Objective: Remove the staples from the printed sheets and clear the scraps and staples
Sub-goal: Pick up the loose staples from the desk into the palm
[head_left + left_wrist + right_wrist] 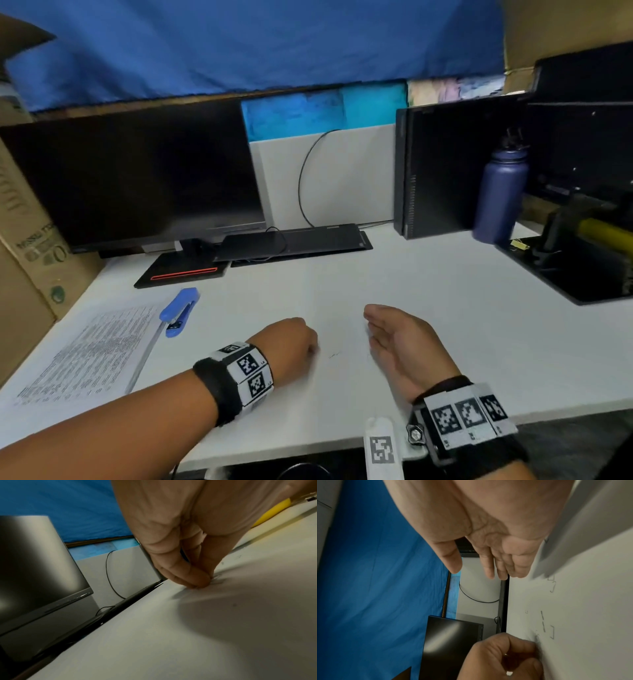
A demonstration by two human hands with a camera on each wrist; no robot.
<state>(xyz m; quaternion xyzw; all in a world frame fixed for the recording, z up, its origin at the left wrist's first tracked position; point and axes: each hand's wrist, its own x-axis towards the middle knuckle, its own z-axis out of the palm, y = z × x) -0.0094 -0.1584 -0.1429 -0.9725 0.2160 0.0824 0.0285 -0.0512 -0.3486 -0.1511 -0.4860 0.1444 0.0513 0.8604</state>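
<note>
Left hand [291,342] pinches staples [552,632] off the bench [445,291]; right hand [397,342], fingers straight and empty, should cup near, catching strays.

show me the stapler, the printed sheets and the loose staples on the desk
stapler [179,311], head view, on its blue top arm
printed sheets [92,356], head view, middle of the top page
loose staples [552,632], right wrist view, on one bent staple
</note>
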